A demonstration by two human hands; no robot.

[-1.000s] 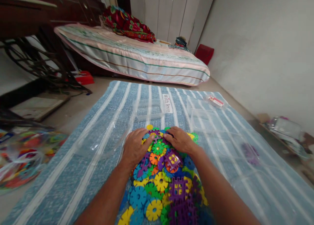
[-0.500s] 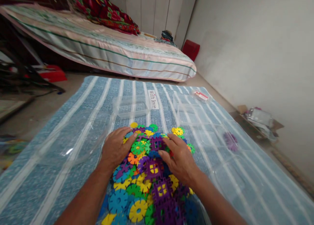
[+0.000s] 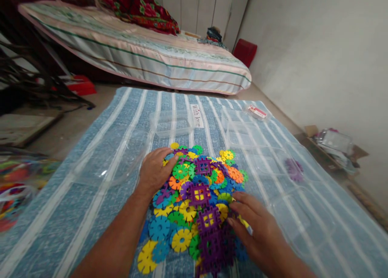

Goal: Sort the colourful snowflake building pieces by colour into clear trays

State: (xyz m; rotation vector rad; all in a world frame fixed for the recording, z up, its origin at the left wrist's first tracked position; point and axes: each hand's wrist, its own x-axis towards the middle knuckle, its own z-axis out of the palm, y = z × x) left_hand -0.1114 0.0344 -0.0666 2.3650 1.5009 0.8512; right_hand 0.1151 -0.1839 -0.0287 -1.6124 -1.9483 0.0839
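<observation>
A pile of notched plastic disc building pieces in blue, yellow, green and orange lies in front of me, such as the yellow disc [image 3: 181, 240] and the blue disc [image 3: 159, 228]. Purple square interlocking pieces [image 3: 200, 194] with window-like openings run down its middle. My left hand [image 3: 156, 168] rests at the pile's upper left edge, fingers stretched over the discs and holding nothing visible. Along the right side, my right hand [image 3: 257, 221] touches the pieces with its fingers apart. A yellow piece [image 3: 245, 224] shows between those fingers; whether it is gripped is unclear.
Clear plastic containers [image 3: 171, 123] stand beyond and beside the pile on a striped blue cloth [image 3: 100, 213]. One at the right has a purple piece [image 3: 293, 169] by it. A "With love" label [image 3: 197, 116] lies behind. Farther off are a bed [image 3: 169, 63] and a cardboard box [image 3: 333, 158].
My right hand has moved from the top middle of the pile down to its right side, uncovering orange and blue discs. My left hand stays near the upper left edge. The view has shifted slightly.
</observation>
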